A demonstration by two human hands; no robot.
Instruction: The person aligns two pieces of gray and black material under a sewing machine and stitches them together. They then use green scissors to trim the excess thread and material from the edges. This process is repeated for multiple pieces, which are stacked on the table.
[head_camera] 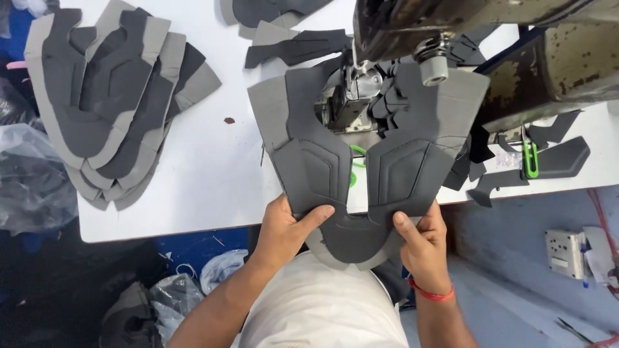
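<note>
Your left hand (284, 233) pinches the near-left lobe of the big dark grey U-shaped shoe-upper panel with paler grey edging (351, 164) — thumb on top, fingers underneath. Your right hand (423, 243) grips the near-right lobe the same way, thumb pressed on the top face. Both hands are closed on that panel, neither is free.

The panel's near end hangs over the front edge of the white work table (213, 174), just above your white shirt (322, 309). Its two arms run away from you, one on each side of the sewing machine's needle area (354, 96), with the worn metal sewing machine head (464, 26) overhanging the far end. Whether the needle is in the material I can't tell — the head blocks it.

A bright green clip-like piece (356, 164) shows through the gap between the arms. Another green clip (530, 158) sits to the right among loose dark grey cut pieces (554, 161).

Far left on the table: a fanned stack of matching grey panels (109, 96), well apart from your hands. A red band (431, 293) sits on your right wrist. Crumpled clear plastic bags (32, 180) lie off the table's left side.
</note>
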